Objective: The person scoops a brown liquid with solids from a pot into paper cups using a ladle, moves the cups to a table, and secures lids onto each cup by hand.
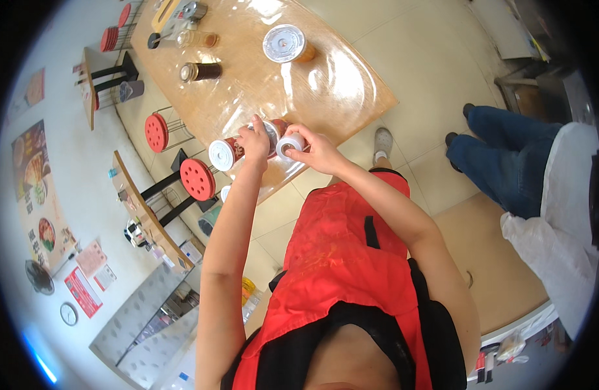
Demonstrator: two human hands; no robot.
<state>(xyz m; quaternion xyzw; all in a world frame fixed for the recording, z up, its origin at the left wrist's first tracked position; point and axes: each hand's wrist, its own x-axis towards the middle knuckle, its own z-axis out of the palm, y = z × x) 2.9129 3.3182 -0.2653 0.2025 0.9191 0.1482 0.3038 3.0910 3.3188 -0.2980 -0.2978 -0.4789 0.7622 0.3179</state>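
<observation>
At the table's near edge, my left hand (252,142) grips a lidded jar (272,133) from its left side, one finger stretched forward over it. In my right hand (319,153) is a small white roll (290,148) with a brownish core, held between thumb and fingers close to that jar's right side. The roll looks like tape or labels; I cannot tell which. Another jar (223,155), with a white lid and dark red contents, stands left of my left hand. Part of a further white lid (226,193) shows beside my left forearm.
On the glossy wooden table (247,84) stand a large lidded tub (285,44) with orange contents, a dark bottle (200,71) and a glass jar (197,39). Red stools (197,180) line the left. A person in jeans (507,156) is on the right.
</observation>
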